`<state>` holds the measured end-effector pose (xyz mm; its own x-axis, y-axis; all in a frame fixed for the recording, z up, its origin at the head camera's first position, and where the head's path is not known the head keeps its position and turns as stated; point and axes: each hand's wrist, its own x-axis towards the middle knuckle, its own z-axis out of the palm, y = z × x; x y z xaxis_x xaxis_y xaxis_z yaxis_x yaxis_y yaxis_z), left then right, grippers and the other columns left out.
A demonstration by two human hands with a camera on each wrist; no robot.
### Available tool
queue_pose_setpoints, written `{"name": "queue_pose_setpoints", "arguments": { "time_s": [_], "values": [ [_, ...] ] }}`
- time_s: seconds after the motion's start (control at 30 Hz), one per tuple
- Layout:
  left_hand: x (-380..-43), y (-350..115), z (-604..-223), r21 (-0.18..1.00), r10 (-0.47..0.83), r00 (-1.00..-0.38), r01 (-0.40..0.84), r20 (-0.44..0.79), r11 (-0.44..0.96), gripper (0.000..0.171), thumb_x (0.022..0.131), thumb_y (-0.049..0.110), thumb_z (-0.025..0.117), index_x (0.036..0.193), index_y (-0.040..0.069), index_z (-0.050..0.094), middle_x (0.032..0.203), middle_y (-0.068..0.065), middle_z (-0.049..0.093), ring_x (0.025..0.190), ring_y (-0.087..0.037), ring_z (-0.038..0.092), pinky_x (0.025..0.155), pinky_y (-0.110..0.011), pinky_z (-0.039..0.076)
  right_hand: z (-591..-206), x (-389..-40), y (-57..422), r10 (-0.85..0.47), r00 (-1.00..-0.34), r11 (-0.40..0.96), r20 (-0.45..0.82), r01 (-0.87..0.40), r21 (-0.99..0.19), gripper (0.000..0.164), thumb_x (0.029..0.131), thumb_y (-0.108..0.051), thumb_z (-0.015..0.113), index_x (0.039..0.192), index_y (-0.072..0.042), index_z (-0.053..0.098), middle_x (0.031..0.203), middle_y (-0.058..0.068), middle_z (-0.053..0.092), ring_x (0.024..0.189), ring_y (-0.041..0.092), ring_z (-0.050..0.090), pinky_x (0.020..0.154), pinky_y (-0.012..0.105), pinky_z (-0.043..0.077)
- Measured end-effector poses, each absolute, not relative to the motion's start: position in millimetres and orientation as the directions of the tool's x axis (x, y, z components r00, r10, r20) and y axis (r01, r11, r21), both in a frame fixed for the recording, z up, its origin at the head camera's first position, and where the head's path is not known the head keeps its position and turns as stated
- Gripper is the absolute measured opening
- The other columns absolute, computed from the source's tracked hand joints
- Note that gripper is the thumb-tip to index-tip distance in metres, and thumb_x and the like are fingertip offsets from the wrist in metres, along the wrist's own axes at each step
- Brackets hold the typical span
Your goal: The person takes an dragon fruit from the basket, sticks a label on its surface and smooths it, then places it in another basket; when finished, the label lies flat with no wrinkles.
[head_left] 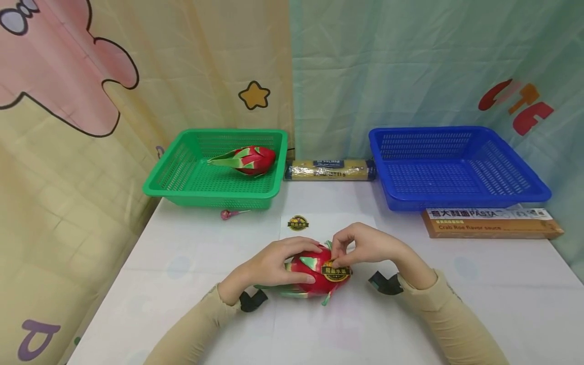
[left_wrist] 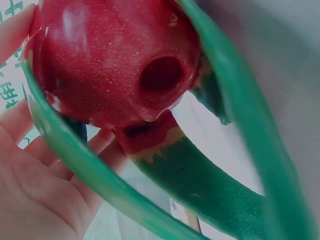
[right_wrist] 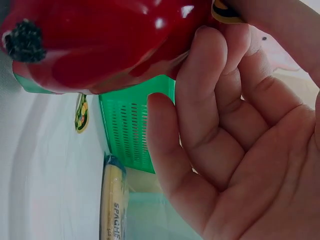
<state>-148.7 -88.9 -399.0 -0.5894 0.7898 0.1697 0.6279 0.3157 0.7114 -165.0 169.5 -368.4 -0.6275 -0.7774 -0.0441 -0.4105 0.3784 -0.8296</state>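
Note:
A red dragon fruit [head_left: 325, 288] with green scales lies on the table in front of me. My left hand [head_left: 279, 264] grips it from the left, the thumb on the near side and the fingers over the top. In the left wrist view the palm [left_wrist: 37, 187] is beside the fruit's red body [left_wrist: 110, 55]. At the fruit's right end, my right hand [head_left: 368, 244] pinches the edge of a black and gold oval sticker [head_left: 336, 274] between thumb and index finger. That sticker lies over the red skin. Its edge [right_wrist: 227, 12] shows under the thumb in the right wrist view.
Beyond the fruit, a white sheet [head_left: 335, 222] bears another sticker [head_left: 298, 223]. A green basket [head_left: 214, 195] holds a second dragon fruit [head_left: 255, 159]; a lollipop [head_left: 226, 214] lies before it. Spaghetti [head_left: 330, 171] lies between it and the blue basket [head_left: 461, 195]. A pasta box [head_left: 493, 228] is right.

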Motion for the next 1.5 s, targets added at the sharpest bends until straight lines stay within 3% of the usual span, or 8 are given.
{"name": "queue_pose_setpoints", "arguments": {
  "time_s": [0.13, 0.37, 0.47, 0.6, 0.77, 1.03, 1.27, 1.5],
  "values": [
    [-149.6, -89.2, -399.7, 0.721, 0.781, -0.604, 0.611, 0.158, 0.327, 0.051, 0.083, 0.039, 0.070, 0.129, 0.022, 0.054, 0.134, 0.007, 0.049, 0.119, -0.009, 0.046, 0.085, -0.025, 0.049, -370.1, -165.5, 169.5, -0.760, -0.649, 0.390, -0.043, -0.403, -0.828, 0.015, 0.077, -0.020, 0.078, 0.077, -0.014, 0.064, 0.069, -0.006, 0.059, 0.066, 0.012, 0.056, 0.061, 0.032, 0.049],
    [-152.2, -91.1, -399.9, 0.734, 0.773, -0.616, 0.593, 0.150, 0.330, 0.053, 0.082, 0.038, 0.071, 0.130, 0.023, 0.053, 0.134, 0.008, 0.048, 0.119, -0.010, 0.045, 0.084, -0.025, 0.049, -375.0, -169.4, 170.6, -0.702, -0.711, 0.437, -0.034, -0.392, -0.810, 0.040, 0.074, -0.027, 0.081, 0.076, -0.012, 0.044, 0.073, 0.000, 0.052, 0.075, 0.017, 0.056, 0.067, 0.037, 0.045],
    [-155.0, -92.7, -400.9, 0.765, 0.757, -0.635, 0.561, 0.153, 0.316, 0.053, 0.083, 0.035, 0.071, 0.130, 0.022, 0.052, 0.131, 0.009, 0.050, 0.117, -0.010, 0.046, 0.082, -0.026, 0.050, -377.6, -173.2, 171.1, -0.694, -0.720, 0.434, -0.010, -0.407, -0.804, 0.039, 0.077, -0.029, 0.078, 0.077, -0.011, 0.043, 0.079, 0.002, 0.048, 0.083, 0.019, 0.052, 0.073, 0.035, 0.048],
    [-159.5, -96.4, -403.9, 0.801, 0.718, -0.682, 0.503, 0.137, 0.325, 0.052, 0.084, 0.033, 0.070, 0.131, 0.022, 0.051, 0.126, 0.011, 0.052, 0.114, -0.009, 0.048, 0.082, -0.027, 0.050, -383.5, -179.0, 170.6, -0.705, -0.707, 0.385, -0.050, -0.323, -0.864, 0.031, 0.084, -0.025, 0.071, 0.096, -0.010, 0.047, 0.105, 0.005, 0.050, 0.105, 0.024, 0.053, 0.084, 0.037, 0.050],
    [-161.8, -99.4, -405.4, 0.815, 0.701, -0.707, 0.459, 0.095, 0.353, 0.052, 0.086, 0.035, 0.068, 0.133, 0.024, 0.049, 0.125, 0.012, 0.052, 0.114, -0.009, 0.047, 0.083, -0.028, 0.050, -395.7, -185.0, 170.1, -0.759, -0.641, 0.303, -0.114, -0.193, -0.933, 0.048, 0.088, -0.019, 0.066, 0.122, -0.011, 0.034, 0.133, 0.015, 0.038, 0.116, 0.035, 0.051, 0.089, 0.042, 0.048],
    [-156.4, -94.1, -402.3, 0.785, 0.673, -0.732, 0.476, 0.105, 0.396, 0.052, 0.085, 0.038, 0.067, 0.132, 0.024, 0.049, 0.125, 0.012, 0.051, 0.112, -0.008, 0.047, 0.082, -0.028, 0.050, -403.6, -186.5, 167.1, -0.791, -0.606, 0.231, -0.083, -0.169, -0.958, 0.065, 0.089, -0.015, 0.063, 0.140, -0.007, 0.024, 0.139, 0.016, 0.036, 0.116, 0.034, 0.050, 0.090, 0.039, 0.048],
    [-142.4, -74.4, -408.0, 0.678, 0.508, -0.840, 0.486, 0.190, 0.551, 0.053, 0.083, 0.058, 0.060, 0.121, 0.022, 0.053, 0.115, 0.010, 0.055, 0.097, -0.004, 0.053, 0.074, -0.024, 0.050, -403.2, -181.0, 158.7, -0.803, -0.594, 0.208, -0.043, -0.212, -0.955, 0.064, 0.090, -0.014, 0.063, 0.142, -0.008, 0.026, 0.139, 0.015, 0.037, 0.118, 0.035, 0.049, 0.091, 0.040, 0.047],
    [-142.6, -70.1, -410.9, 0.640, 0.455, -0.865, 0.473, 0.210, 0.605, 0.055, 0.077, 0.060, 0.065, 0.115, 0.022, 0.054, 0.107, 0.011, 0.055, 0.089, -0.003, 0.054, 0.067, -0.021, 0.050, -407.1, -180.6, 155.7, -0.789, -0.613, 0.210, -0.032, -0.221, -0.953, 0.057, 0.092, -0.014, 0.059, 0.139, -0.008, 0.028, 0.141, 0.016, 0.035, 0.116, 0.033, 0.052, 0.090, 0.040, 0.047]
  ]
}}
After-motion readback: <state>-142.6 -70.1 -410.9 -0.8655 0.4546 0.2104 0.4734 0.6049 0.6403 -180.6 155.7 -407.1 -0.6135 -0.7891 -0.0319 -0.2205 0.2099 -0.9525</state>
